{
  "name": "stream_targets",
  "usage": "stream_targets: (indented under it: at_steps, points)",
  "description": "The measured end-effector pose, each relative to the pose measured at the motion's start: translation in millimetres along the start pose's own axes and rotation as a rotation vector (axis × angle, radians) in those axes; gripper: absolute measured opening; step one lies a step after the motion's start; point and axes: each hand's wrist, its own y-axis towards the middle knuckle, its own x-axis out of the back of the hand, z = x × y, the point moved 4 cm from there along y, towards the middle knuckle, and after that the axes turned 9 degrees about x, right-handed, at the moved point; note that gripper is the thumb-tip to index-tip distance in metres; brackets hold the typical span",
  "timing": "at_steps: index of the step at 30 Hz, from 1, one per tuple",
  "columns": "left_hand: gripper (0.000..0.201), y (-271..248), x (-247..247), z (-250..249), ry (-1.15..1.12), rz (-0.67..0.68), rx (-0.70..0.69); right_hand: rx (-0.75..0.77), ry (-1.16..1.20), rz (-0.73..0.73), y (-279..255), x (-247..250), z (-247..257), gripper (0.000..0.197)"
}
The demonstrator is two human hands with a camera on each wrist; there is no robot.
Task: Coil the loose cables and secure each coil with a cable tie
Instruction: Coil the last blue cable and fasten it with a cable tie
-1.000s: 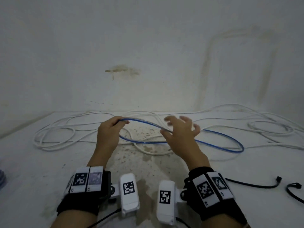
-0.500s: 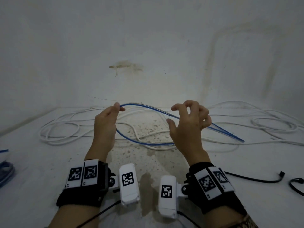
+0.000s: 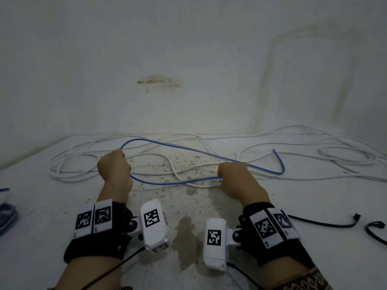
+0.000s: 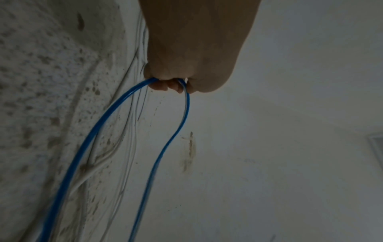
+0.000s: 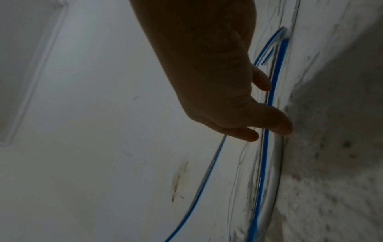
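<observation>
A thin blue cable [image 3: 188,150] forms a long flat loop over the stained white surface. My left hand [image 3: 117,164] grips its left bend; in the left wrist view the curled fingers [image 4: 165,86] close round it and two strands of the blue cable [image 4: 99,129] hang out. My right hand [image 3: 230,172] holds the loop's right side, low near the surface. In the right wrist view the blue cable [image 5: 269,101] runs between thumb and fingers of my right hand [image 5: 267,114]. Beyond that hand the cable bends back to a free end [image 3: 273,151].
Loose white cables [image 3: 73,164] sprawl across the back of the surface, with a looser white coil [image 3: 345,155] at the right. Two black cables [image 3: 322,223] lie near the right front. A blue bundle [image 3: 7,216] shows at the left edge. A wall [image 3: 188,59] stands close behind.
Both hands have come down and spread apart. The right hand slid rightwards along the blue cable and closed on it, and the far bend has drawn in towards it.
</observation>
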Motion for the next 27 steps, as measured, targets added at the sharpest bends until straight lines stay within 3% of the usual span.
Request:
stream_targets:
  at_steps: [3, 5, 8, 11, 13, 17, 19, 21, 23, 27]
  points:
    - [0.013, -5.5, -4.7, 1.8, 0.008, 0.018, -0.070, -0.172, -0.002, 0.052, -9.0, 4.4, -5.8, 0.028]
    - [0.018, -10.3, -5.1, 2.3, 0.038, 0.010, -0.130, -0.237, -0.071, 0.095, -15.4, 6.9, -6.7, 0.029]
    - [0.034, -17.2, -4.7, 2.3, 0.189, -0.042, -0.200, -0.174, -0.032, 0.103, -15.5, 13.4, -4.4, 0.013]
    - [0.064, -38.2, -10.3, -3.6, 0.494, -0.133, -0.414, -0.059, 0.398, 0.052, -14.5, 24.1, 0.7, 0.011]
    - [0.070, -51.5, -16.4, -8.0, 0.583, -0.105, -0.596, -0.047, 0.753, 0.071, -18.5, 28.8, 7.6, 0.025]
    - [0.040, -61.4, -25.4, -8.0, 0.745, 0.115, -0.812, 0.068, 1.027, 0.136, -24.9, 32.2, 25.9, 0.022]
    - [0.042, -64.1, -27.8, -7.6, 0.714, 0.283, -0.869, 0.131, 1.195, 0.128, -24.2, 34.5, 34.4, 0.025]
    - [0.044, -68.2, -30.7, -5.9, 0.664, 0.494, -0.791, 0.183, 1.448, 0.094, -22.3, 37.8, 37.5, 0.031]
    - [0.031, -73.9, -33.3, -2.8, 0.629, 0.649, -0.729, 0.259, 1.648, 0.044, -21.2, 42.3, 37.5, 0.029]
    - [0.026, -86.4, -38.8, -4.1, 0.514, 0.817, -0.698, 0.300, 1.603, -0.075, -21.4, 44.4, 37.7, 0.013]
